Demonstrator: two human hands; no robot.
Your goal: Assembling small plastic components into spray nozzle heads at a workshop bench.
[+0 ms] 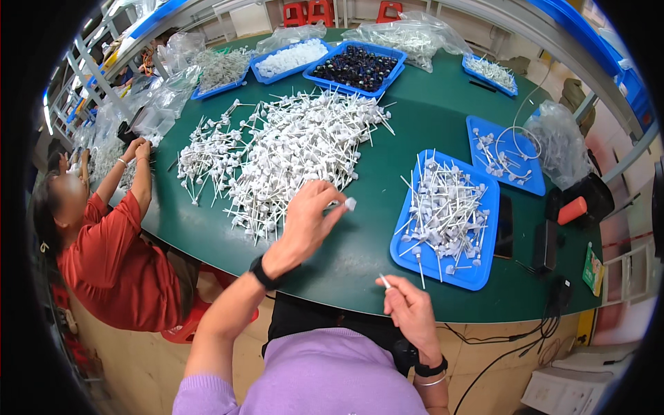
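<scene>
My left hand (309, 220) is closed in a pinch on a small white plastic cap (350, 204); if a stem runs from it, my fingers hide it. Just beyond this hand spreads a large heap of white-capped thin stems (297, 149). My right hand (409, 304), near the table's front edge, is closed around a thin white stick (384, 281) whose tip pokes out past the fingers; its other end is hidden. To the right of both hands a blue tray (490, 249) holds many similar white-capped stems, a few jutting over its near rim.
A smaller blue tray (532, 176) lies at the right beside a plastic bag (559, 142). Far back are trays of white parts (290, 59) and dark parts (356, 69). Cables (546, 325) hang off the right edge. A co-worker in red (121, 263) sits at the left.
</scene>
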